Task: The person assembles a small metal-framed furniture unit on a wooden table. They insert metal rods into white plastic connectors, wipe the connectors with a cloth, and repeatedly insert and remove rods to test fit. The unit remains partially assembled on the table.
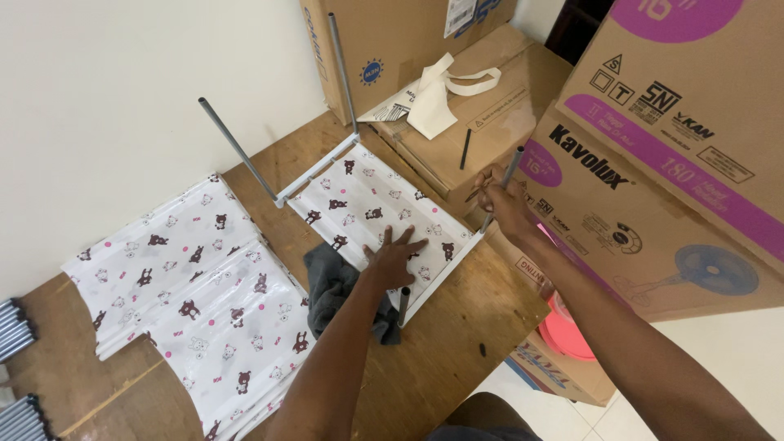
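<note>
My left hand (394, 255) lies flat, fingers spread, on a white printed shelf panel (367, 204) with a bear pattern and a white frame. My right hand (500, 204) grips a grey metal pole (508, 175) standing up at the panel's right corner. Two more grey poles (238, 149) (343, 69) rise from the panel's far corners. A short pole (403, 305) sticks out at the near corner. The panel rests on a wooden table (457, 335).
A folded printed fabric cover (196, 294) lies on the table's left. A grey cloth (331, 286) sits under the panel. Cardboard boxes (653, 163) stack at right and back, with a white tote bag (433, 94) on one. Spare grey poles (15, 327) lie far left. A pink tub (563, 331) sits below.
</note>
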